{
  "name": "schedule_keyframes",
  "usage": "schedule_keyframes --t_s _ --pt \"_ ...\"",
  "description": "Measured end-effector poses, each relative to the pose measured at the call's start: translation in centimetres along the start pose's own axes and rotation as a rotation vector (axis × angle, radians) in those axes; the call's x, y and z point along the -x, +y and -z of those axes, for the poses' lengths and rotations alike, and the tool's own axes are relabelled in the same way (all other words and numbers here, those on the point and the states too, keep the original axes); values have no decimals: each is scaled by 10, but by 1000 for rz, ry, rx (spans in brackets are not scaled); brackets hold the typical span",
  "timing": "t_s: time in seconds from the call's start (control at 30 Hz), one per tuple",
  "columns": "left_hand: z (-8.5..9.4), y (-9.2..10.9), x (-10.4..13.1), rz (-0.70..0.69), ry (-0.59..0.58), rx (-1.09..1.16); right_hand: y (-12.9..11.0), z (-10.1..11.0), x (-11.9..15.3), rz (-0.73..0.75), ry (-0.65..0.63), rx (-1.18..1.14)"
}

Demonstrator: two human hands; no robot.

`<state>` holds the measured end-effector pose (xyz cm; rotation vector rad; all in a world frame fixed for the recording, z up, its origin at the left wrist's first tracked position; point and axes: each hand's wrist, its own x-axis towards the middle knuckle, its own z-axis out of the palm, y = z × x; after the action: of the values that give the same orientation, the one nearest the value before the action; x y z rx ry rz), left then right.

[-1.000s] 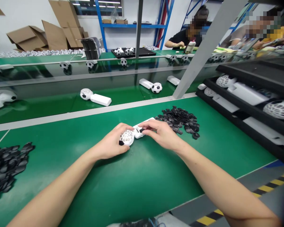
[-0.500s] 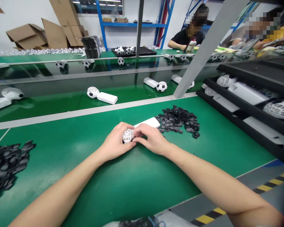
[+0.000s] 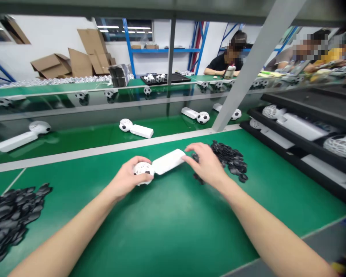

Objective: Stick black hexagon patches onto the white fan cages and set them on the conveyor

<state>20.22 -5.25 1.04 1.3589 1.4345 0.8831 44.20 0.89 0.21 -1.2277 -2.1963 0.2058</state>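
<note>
My left hand (image 3: 129,177) is closed round the ball-shaped head of a white football-patterned device (image 3: 168,161), thumb across its near side. The head is white lattice with a few black patches; part of it is hidden by my fingers. Its flat white handle points right and slightly away from me. At the handle's far end, the thumb and index finger of my right hand (image 3: 203,161) pinch the edge. Just beyond that hand lies a pile of small black patches (image 3: 229,156), partly covered by it.
Another heap of black patches (image 3: 14,211) lies at the left. Similar devices (image 3: 142,131) rest on the green conveyor ahead. Stacked black trays (image 3: 291,144) holding white devices stand at right, by a slanted grey post (image 3: 242,77). Co-workers (image 3: 226,63) sit across the line.
Both hands were together at the ball head. My right hand has moved right to the handle's end, and the head has turned, showing a black patch. The camera view has tilted up.
</note>
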Motion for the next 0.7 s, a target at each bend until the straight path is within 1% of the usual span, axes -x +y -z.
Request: schedule_keyframes --t_s 0.03,0.07,0.1,0.17,0.23,0.3,0.37,0.47,0.57,0.7 --pt "14 -1 -4 -6 75 25 7 4 1 -49 -9 150" --pt "30 -2 -11 -33 184 3 13 7 2 -96 -43 297" --pt "45 -4 -20 -67 311 -52 19 8 4 -133 -88 420" --pt "75 -10 -43 -115 574 -203 29 3 7 -160 -186 558" --pt "100 -18 -71 -117 726 -278 35 -6 9 -114 -249 586" --pt "117 -30 -97 -111 786 -333 40 -14 11 -52 -262 569" --pt "122 -44 -117 -113 792 -400 44 -20 13 -12 -249 540" --pt "117 -65 -133 -131 794 -516 53 -23 14 38 -233 492" --pt "110 -76 -136 -134 808 -614 66 -26 15 94 -262 454" --pt "109 -79 -132 -137 831 -700 83 -35 15 102 -245 451"
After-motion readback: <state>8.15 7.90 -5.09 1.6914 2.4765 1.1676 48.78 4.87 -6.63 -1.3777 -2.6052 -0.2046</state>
